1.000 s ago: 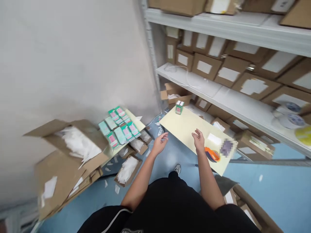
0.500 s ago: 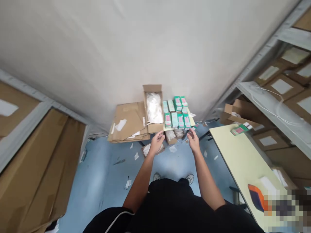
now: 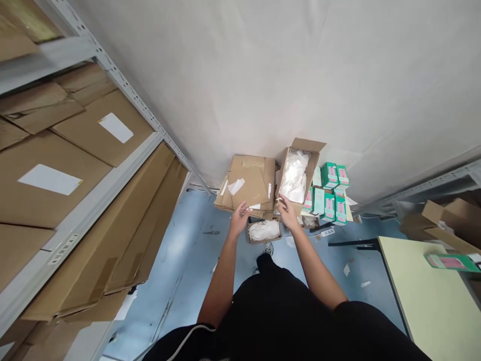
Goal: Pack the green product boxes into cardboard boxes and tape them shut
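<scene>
Flattened cardboard point(image 3: 248, 181) at far centre: matt, brown, fibrous; a glossier strip of clear tape point(image 3: 252, 164) was noted near its far edge. Open carton point(image 3: 314, 145) just right of it: same dull board; crumpled white filling point(image 3: 296, 174) observed, paper or thin film not distinguished. Green boxes point(image 3: 329, 204) on the right: smooth printed card. Floor point(image 3: 178, 286): smooth, blue, glossy, light reflected, dark scuffs seen. Wall point(image 3: 233, 75): matt, faintly rippled. Left rack point(image 3: 127, 89): pale painted metal, perforated. Desk point(image 3: 417, 296) at near right: smooth, cream, low sheen. Clothing point(image 3: 281, 321) at near centre: matt black cloth.
</scene>
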`<act>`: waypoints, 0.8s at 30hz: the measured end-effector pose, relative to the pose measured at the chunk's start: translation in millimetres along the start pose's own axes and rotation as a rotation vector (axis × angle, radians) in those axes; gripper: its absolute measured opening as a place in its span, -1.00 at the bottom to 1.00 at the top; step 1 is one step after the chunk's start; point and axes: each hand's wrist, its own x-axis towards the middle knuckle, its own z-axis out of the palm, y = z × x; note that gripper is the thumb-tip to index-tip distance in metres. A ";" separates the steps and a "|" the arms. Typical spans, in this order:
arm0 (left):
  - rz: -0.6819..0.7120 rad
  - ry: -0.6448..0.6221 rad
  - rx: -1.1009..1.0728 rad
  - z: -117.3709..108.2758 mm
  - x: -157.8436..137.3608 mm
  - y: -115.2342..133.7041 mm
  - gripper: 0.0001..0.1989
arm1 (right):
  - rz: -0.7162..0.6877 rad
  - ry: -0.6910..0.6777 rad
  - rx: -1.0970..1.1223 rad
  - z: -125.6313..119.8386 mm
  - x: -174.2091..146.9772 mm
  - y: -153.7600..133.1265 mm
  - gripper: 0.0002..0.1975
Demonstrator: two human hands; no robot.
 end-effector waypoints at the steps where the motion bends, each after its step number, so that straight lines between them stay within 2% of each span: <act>1: -0.019 0.010 0.000 -3.6 6.8 -4.4 -0.47 | 0.007 -0.022 -0.004 6.5 8.3 5.1 -0.34; 10: -0.176 0.076 0.057 -41.9 85.4 -27.2 -0.37 | 0.062 -0.138 -0.088 50.9 95.2 59.1 -0.35; 17: -0.330 0.054 0.018 -63.7 124.1 -55.5 -0.32 | 0.102 -0.272 -0.419 68.3 145.3 89.9 -0.34; 20: -0.416 0.076 -0.017 -63.1 140.7 -73.7 -0.33 | 0.212 -0.341 -0.629 90.5 149.7 102.7 -0.26; 24: -0.461 0.062 -0.005 -62.6 157.2 -96.9 -0.47 | 0.478 -0.507 -0.947 129.2 140.4 118.5 -0.19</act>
